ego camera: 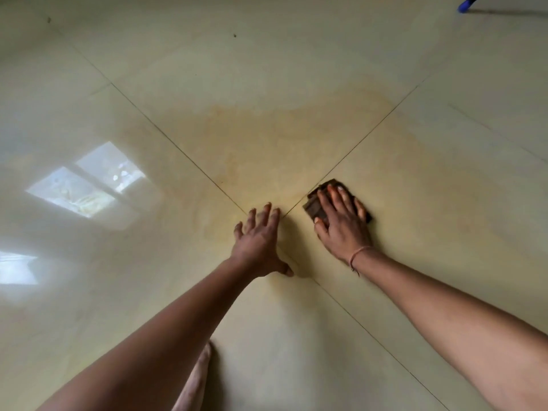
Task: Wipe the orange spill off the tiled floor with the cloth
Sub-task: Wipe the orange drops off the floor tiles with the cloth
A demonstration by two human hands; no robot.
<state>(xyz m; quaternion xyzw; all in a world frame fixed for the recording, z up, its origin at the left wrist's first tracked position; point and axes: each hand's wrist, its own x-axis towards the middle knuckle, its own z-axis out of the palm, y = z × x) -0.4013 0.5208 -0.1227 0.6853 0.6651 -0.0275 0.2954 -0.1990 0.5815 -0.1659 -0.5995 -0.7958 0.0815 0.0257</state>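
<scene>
- The fingers (336,197) of the right hand (341,223) lie flat and slightly fanned on top of the cloth (315,207), pressing it down on the floor rather than curling round it; the thumb rests at its near-left edge.
- The fingers (265,215) of the left hand (258,244) are spread wide and hold nothing, tips and thumb planted on the tile as a prop, just left of the cloth and apart from it.
- The cloth is dark brown, folded small, mostly hidden under the palm, lying just right of where the grout lines (355,149) cross.
- It looks soft, light and limp (probably damp by now, though that cannot be confirmed), so it should bunch or slide out if pushed from one edge; a flat palm over its middle seems the surest hold.
- The orange spill (267,137) is a thin, pale smear spreading from the hands outward and away across the tiled floor (148,54); its far edge is well beyond the cloth, so much wiping seems left.
- The glossy tile (it mirrors a window (89,182)) is likely slippery where wet, which could let the bracing hand skid.
- Count: two hands, one cloth, one spill patch, four tiles meeting at the crossing, one thread band (358,253) on the right wrist, one blue object (467,4) at the top right corner.
</scene>
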